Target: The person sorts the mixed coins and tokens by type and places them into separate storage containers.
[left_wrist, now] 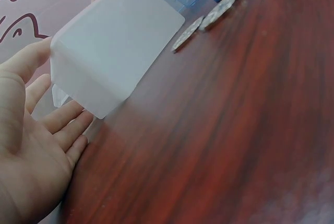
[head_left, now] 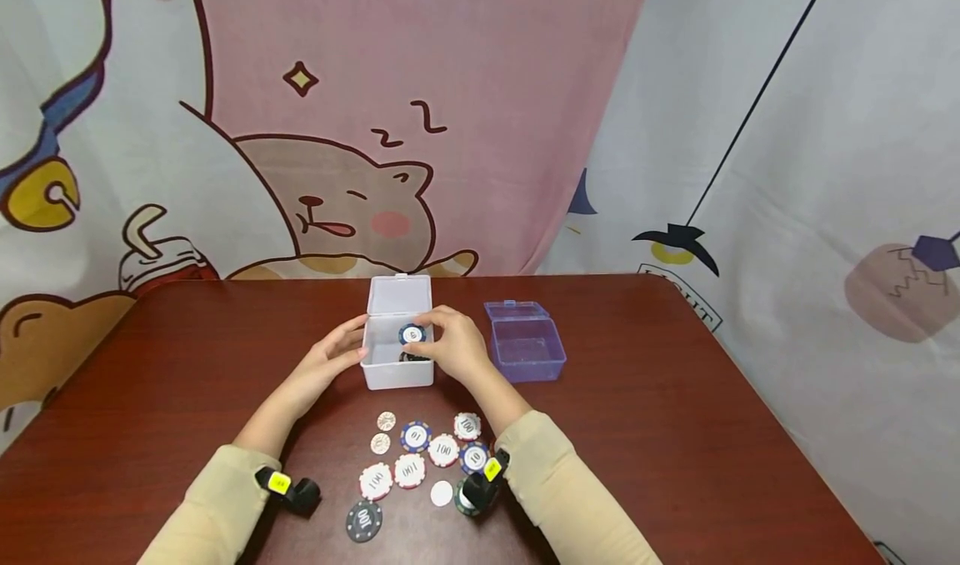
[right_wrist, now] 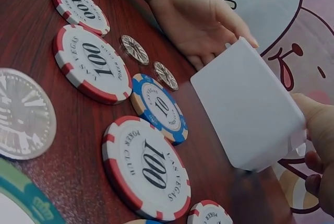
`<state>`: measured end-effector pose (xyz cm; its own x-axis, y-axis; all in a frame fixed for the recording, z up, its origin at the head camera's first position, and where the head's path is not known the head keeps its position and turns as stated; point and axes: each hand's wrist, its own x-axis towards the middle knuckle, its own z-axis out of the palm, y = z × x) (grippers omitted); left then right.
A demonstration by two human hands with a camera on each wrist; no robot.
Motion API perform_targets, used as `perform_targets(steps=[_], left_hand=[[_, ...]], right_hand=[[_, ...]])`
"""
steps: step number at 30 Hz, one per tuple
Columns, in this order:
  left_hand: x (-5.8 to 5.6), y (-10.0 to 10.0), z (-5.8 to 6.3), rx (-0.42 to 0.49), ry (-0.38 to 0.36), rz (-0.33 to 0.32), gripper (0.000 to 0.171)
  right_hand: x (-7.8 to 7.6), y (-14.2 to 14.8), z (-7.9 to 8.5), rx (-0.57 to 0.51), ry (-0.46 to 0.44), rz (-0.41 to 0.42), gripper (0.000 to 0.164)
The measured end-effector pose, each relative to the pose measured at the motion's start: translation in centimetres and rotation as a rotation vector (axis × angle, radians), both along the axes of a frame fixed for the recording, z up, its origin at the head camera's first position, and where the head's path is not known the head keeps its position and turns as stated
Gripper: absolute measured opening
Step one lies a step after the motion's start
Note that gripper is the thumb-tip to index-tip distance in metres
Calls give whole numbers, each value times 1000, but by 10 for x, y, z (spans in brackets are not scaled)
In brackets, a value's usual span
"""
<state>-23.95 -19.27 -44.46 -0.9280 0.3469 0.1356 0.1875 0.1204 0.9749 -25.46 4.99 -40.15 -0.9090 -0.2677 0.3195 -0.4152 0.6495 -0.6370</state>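
Note:
A white plastic box [head_left: 397, 376] stands on the table with its lid raised at the back. My left hand [head_left: 324, 365] rests against its left side; in the left wrist view the fingers [left_wrist: 68, 125] are fairly straight. Over the box's right rim reaches my right hand [head_left: 459, 347], its thumb and index finger on either side of a blue and white poker chip [head_left: 412, 333]. A dark chip [head_left: 407, 357] shows inside the box just below, partly covered by the thumb. In the right wrist view the box wall [right_wrist: 245, 109] hides the fingertips and the chip.
A purple see-through box [head_left: 528, 372] with a raised lid stands right of the white one. Nearer lie several poker chips, among them a white and red chip [head_left: 443, 450], a blue chip [head_left: 416, 437], a dark chip [head_left: 363, 521] and small metallic coins [head_left: 380, 443].

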Motion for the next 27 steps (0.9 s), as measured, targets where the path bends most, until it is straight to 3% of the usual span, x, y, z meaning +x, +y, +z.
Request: perform_targets(steps=[10,18,27], left_hand=[[0,0,1,-5,0,-1,59],[1,1,2,-10,3,4,58],[0,0,0,-12,7,5,59]], right_hand=[[4,2,4,44,-9,1,49],[15,13,5,-76,77,60,47],[30,27,9,-151,90,126,44]])
